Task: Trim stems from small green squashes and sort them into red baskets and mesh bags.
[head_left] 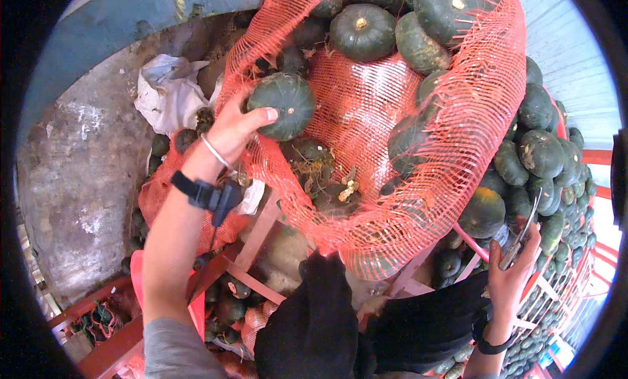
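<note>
My left hand (234,127) is closed around a round, dark green pumpkin (291,107), its thumb lying across the top. That pumpkin is at the left rim of a wide-mouthed red mesh sack (484,127). Inside the sack are more green pumpkins (361,32) and bits of dried stem (347,192). Low on the right, my right hand (513,264) grips a pair of slim metal scissors (525,232), points upward, beside the outer pile of pumpkins. Part of their handle is hidden in the palm.
Many green pumpkins (541,153) are heaped along the right side. A white crumpled bag (171,94) lies on the worn grey floor (85,163) at left. Reddish metal bars (258,232) run below the sack, close to my black-clad legs (314,313).
</note>
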The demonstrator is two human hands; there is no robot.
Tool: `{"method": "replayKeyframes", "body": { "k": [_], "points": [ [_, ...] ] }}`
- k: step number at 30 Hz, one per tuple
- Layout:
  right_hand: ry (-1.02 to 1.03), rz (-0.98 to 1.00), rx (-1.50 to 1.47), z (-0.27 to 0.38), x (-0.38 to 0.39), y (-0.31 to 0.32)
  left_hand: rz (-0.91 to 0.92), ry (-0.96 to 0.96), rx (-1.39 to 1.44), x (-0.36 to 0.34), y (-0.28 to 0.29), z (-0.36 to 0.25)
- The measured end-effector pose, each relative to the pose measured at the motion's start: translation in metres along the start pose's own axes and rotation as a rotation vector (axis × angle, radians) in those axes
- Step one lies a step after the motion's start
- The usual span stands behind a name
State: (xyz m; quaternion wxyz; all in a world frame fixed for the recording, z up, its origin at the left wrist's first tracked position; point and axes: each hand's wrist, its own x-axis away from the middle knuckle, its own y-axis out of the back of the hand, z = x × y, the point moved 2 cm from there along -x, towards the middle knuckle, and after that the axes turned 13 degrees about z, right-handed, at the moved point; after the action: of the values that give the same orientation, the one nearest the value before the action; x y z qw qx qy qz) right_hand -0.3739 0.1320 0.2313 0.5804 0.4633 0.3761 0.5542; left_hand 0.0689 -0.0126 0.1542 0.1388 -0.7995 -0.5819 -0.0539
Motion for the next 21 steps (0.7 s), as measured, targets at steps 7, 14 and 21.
{"method": "replayKeyframes", "body": {
  "k": [7,14,21],
  "points": [
    [0.125,0.098,-0.17,0.021,0.001,-0.004,0.31,-0.065,0.956,0.031,-0.049,0.008],
    [0.599,0.332,-0.219,0.106,-0.006,-0.006,0.081,0.011,1.05,0.053,-0.077,0.012],
    [0.755,0.266,-0.005,0.167,-0.025,-0.022,0.065,-0.09,1.127,0.065,-0.121,-0.017]
  ]
}}
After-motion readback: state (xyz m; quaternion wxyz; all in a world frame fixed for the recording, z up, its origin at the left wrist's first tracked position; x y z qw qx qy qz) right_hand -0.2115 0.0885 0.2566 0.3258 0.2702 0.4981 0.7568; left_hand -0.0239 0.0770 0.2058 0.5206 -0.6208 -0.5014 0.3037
